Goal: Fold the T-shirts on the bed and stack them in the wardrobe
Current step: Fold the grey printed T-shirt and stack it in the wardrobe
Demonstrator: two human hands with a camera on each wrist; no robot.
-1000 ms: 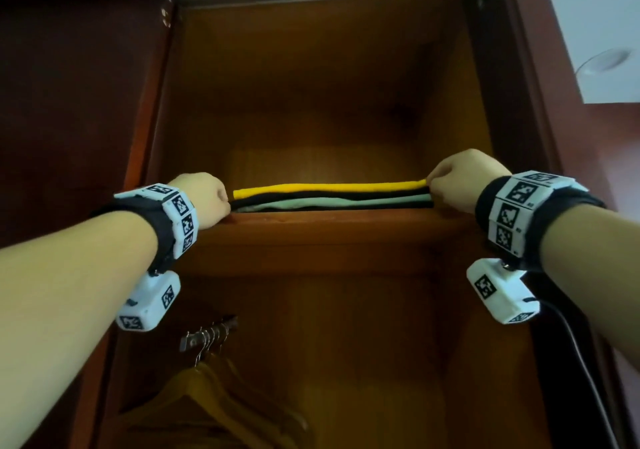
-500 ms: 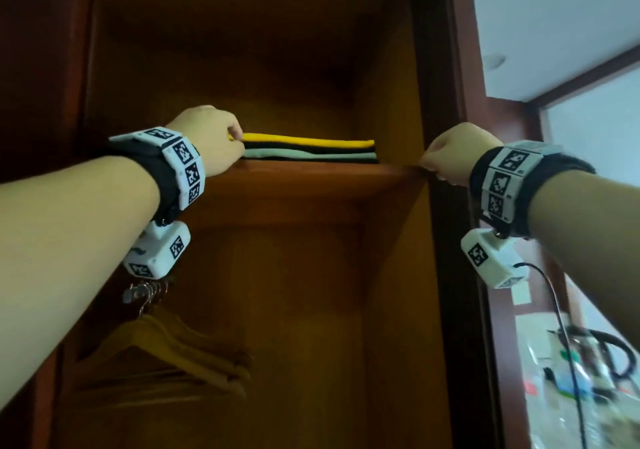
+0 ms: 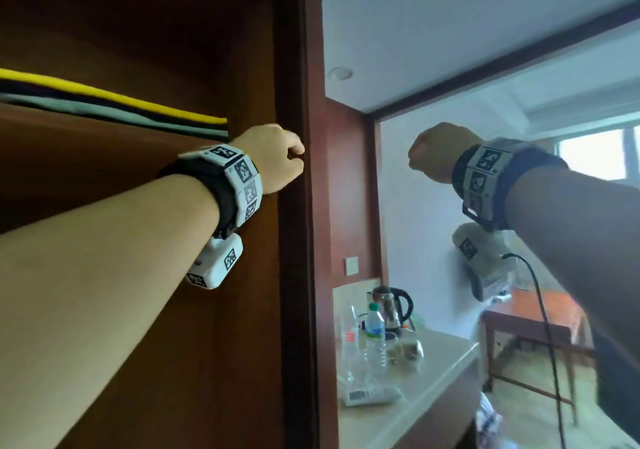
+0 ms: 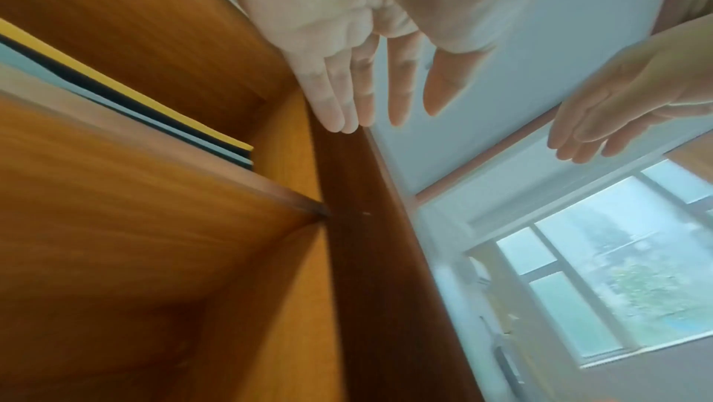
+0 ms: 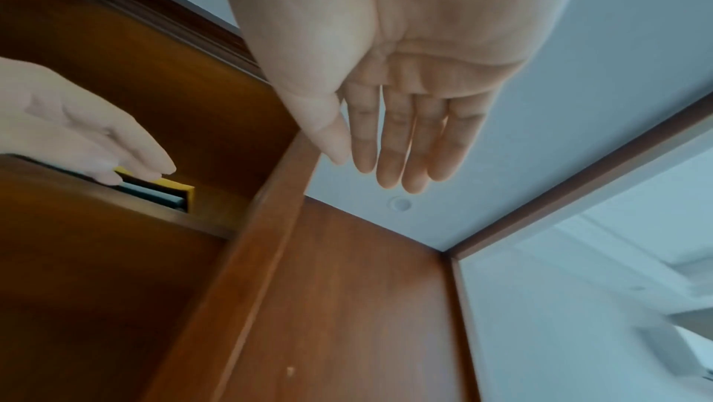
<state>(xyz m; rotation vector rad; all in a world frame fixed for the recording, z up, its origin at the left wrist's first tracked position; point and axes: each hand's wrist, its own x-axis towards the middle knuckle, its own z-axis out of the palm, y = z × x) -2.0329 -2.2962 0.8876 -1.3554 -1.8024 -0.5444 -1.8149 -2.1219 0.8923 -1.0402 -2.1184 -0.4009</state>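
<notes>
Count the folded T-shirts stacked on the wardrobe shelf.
4 show in one stack on the shelf: yellow T-shirt on top, black T-shirt under it, grey-green T-shirt next, dark T-shirt at the bottom. The stack's left end is out of frame; more may be hidden.

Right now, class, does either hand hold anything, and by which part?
Nothing is held. The left hand and the right hand both have straight, empty fingers; the shirts lie untouched on the shelf.

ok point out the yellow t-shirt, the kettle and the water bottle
yellow t-shirt [image 3: 114, 97], head view, its folded front edge
kettle [image 3: 390, 305], head view, its metal body
water bottle [image 3: 375, 336], head view, its green label
</notes>
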